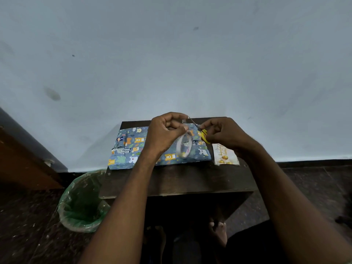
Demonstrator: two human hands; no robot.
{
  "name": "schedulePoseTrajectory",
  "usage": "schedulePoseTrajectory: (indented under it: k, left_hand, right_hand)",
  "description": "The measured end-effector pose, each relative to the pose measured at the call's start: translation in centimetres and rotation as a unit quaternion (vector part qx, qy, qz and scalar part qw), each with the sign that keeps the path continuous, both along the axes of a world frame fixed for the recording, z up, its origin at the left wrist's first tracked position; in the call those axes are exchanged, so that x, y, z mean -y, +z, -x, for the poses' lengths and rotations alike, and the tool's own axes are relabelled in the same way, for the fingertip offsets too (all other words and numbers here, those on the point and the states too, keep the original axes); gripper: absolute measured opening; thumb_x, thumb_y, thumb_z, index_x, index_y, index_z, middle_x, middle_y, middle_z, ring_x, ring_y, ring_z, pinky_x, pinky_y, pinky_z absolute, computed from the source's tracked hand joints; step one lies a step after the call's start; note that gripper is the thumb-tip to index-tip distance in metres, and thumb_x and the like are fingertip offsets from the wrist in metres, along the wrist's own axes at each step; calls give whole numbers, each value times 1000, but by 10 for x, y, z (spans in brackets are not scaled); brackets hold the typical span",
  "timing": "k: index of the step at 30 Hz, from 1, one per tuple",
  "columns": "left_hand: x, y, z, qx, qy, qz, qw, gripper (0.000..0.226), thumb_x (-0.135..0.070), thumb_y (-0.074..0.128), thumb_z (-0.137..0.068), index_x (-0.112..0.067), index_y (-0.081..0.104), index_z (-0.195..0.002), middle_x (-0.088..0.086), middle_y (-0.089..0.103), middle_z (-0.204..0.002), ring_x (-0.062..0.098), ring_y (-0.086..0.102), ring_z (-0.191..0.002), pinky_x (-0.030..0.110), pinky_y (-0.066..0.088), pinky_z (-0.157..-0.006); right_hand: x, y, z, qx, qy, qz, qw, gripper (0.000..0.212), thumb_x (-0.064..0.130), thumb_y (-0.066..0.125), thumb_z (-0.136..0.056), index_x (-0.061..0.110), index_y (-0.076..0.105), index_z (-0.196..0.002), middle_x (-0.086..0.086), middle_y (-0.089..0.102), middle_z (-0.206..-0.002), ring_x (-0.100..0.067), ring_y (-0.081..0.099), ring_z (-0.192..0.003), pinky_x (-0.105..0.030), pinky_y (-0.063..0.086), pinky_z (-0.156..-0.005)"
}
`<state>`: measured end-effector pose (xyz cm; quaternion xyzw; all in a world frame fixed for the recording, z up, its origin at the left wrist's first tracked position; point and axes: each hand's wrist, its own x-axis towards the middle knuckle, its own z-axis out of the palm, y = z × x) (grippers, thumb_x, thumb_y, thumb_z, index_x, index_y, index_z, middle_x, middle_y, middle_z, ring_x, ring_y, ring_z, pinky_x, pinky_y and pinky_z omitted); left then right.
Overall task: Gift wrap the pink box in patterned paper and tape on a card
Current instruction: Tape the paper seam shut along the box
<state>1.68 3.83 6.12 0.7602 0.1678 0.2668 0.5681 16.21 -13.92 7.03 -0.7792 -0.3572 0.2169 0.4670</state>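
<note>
A green-lined bin (pixel 83 202) stands on the floor just left of the dark wooden counter (pixel 190 180), which sits against a pale wall. On the counter lies the wrapped box (pixel 133 149), its long axis running left to right, with the card (pixel 225 155) just beside its right end. Both hands hover over the box, hiding part of it. The left hand (pixel 165 134) pinches a strip from the clear tape roll (pixel 183 146); the right hand (pixel 226 134) grips yellow-handled scissors (pixel 203 135), blades pointing up-left toward the strip.
</note>
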Motion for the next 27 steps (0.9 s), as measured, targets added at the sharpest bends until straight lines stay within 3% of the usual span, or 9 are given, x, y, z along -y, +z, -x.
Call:
schedulePoseTrajectory:
  k: [2, 5, 8, 17, 21, 27]
  left_hand:
    - [-2, 2, 2, 1, 8, -10, 1000, 28, -4, 82, -89, -18, 79, -113, 1, 82, -84, 18, 80, -87, 33, 63, -87]
    - [-4, 5, 5, 1, 19, -39, 999, 27, -4, 82, -89, -17, 79, -113, -2, 82, -82, 13, 80, -81, 24, 60, -79]
    - [-4, 6, 6, -5, 21, -69, 997, 27, -6, 83, -88, -20, 80, -111, -3, 81, -82, 14, 79, -80, 27, 62, -78]
    - [-2, 8, 8, -9, 17, -116, 993, 29, -5, 84, -85, -21, 82, -109, -3, 81, -82, 12, 79, -80, 29, 63, -79]
    - [-1, 11, 9, -7, 16, -108, 994, 29, -3, 85, -84, -19, 82, -108, -3, 81, -80, 11, 79, -79, 26, 63, -79]
    - [-2, 11, 9, -6, 21, -107, 994, 29, -5, 87, -83, -19, 83, -108, -4, 81, -79, 10, 79, -79, 25, 62, -79]
  right_hand:
    - [0, 4, -1, -4, 18, 8, 1000, 31, -11, 77, -81, 10, 77, -104, -8, 63, -66, -8, 58, -60, -20, 51, -64]
    - [0, 8, 1, -19, 33, 20, 999, 33, -8, 81, -79, 15, 79, -102, -7, 66, -69, -14, 62, -68, -40, 59, -80]
    - [-1, 11, 6, -24, 43, 25, 998, 34, -5, 82, -79, 21, 80, -102, -13, 74, -78, -19, 68, -76, -53, 59, -92]
    - [-2, 22, 14, -1, 47, 15, 999, 34, -5, 81, -80, 20, 80, -104, -11, 78, -83, -15, 74, -79, -43, 61, -93]
    - [-3, 22, 15, 24, 47, 12, 999, 33, -4, 81, -80, 18, 81, -104, -10, 79, -81, -18, 75, -77, -43, 61, -88]
    - [-5, 21, 14, 73, 28, 19, 997, 32, -1, 83, -80, 19, 82, -104, -7, 78, -78, -11, 69, -68, -32, 57, -73]
